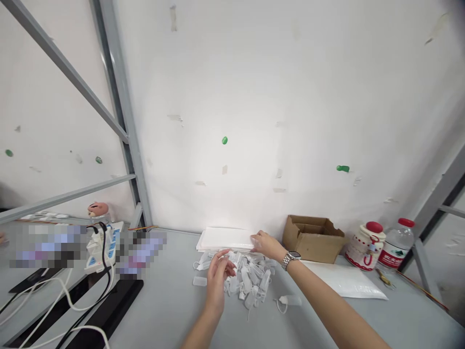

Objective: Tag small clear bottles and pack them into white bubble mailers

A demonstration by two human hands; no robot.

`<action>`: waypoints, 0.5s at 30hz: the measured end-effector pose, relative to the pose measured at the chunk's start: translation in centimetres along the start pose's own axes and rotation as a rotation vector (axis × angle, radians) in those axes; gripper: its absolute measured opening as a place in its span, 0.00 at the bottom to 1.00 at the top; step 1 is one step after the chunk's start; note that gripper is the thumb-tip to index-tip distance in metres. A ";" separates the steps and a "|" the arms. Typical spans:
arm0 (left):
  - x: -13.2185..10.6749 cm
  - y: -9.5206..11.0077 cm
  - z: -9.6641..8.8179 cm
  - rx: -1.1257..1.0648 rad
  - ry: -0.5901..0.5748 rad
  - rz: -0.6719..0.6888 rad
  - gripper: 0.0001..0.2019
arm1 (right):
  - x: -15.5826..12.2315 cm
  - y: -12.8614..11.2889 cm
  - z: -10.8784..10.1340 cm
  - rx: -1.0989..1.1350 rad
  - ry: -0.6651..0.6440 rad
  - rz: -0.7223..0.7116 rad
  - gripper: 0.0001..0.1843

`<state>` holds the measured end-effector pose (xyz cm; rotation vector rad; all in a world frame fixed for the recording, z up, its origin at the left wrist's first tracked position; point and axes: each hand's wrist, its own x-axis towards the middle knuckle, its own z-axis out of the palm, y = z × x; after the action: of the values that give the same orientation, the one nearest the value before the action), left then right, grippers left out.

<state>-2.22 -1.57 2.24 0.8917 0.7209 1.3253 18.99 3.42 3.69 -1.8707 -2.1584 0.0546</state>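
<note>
A pile of small translucent white plastic pieces with loop straps [250,278] lies on the grey table. My left hand [218,274] is over the pile's left side, its fingers loosely curled and apart, with nothing visible in them. Behind the pile, against the wall, is a stack of flat white mailers [225,237]. My right hand [268,245], with a watch on its wrist, has its fingers closed at the stack's right edge. One loose strapped plastic piece [290,300] lies right of the pile, and a flat clear piece [199,281] lies left of it.
An open cardboard box [314,247] stands behind my right forearm, with a shiny white mailer [345,278] before it. Farther right are a decorated jar [364,247], a red-capped bottle [397,242] and scissors [384,277]. On the left are a power strip [105,247] and cables.
</note>
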 end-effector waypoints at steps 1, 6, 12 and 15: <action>-0.1 0.1 0.1 0.000 -0.018 -0.012 0.16 | 0.2 0.3 -0.3 0.008 -0.009 -0.014 0.17; -0.4 0.3 0.4 0.040 -0.088 -0.068 0.17 | 0.5 1.5 -1.4 0.052 -0.013 -0.034 0.15; -0.6 0.3 0.5 0.039 -0.138 -0.081 0.14 | 0.0 0.8 -2.7 0.038 0.192 0.031 0.15; -0.8 0.2 0.8 0.037 -0.176 -0.079 0.15 | -0.3 0.1 -4.3 0.051 0.361 0.113 0.18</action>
<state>-1.78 -2.48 2.77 0.9866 0.6384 1.1506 20.18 2.45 7.69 -1.8106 -1.7935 -0.1889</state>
